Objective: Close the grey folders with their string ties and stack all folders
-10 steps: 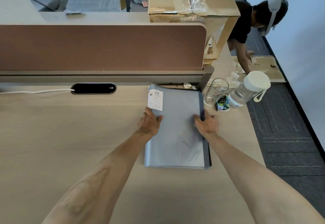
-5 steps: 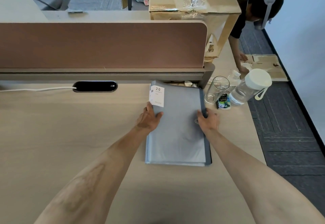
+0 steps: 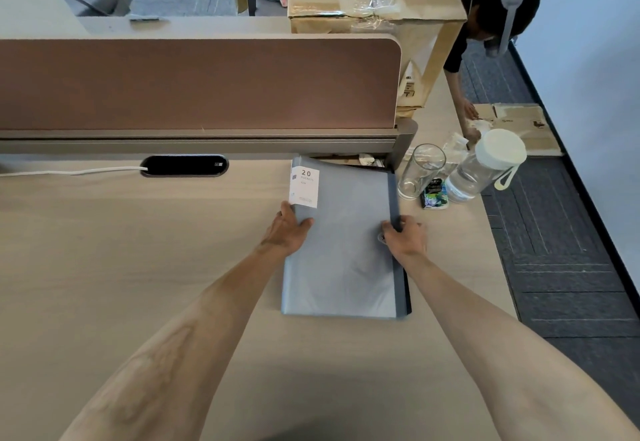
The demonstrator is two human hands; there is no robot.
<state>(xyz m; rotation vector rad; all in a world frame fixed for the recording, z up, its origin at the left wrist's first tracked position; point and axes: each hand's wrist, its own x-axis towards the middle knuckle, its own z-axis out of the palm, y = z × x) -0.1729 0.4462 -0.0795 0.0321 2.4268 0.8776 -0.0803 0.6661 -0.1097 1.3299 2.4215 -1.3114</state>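
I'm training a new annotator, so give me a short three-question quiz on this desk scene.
1. True or false: the left hand and the right hand each grip a side edge of the grey plastic folder.
2. What stands right of the folder's far corner? A) clear drinking glass B) red mug C) stapler
3. Fill in: the white paper label reads "__ pockets".
Key: 1 true; 2 A; 3 20.

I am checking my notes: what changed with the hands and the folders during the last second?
The right hand slid a little farther along the right edge of the folder stack; its fingers now curl over the dark spine. The left hand keeps holding the left edge, thumb on top. The stack, glass and bottle stayed put.
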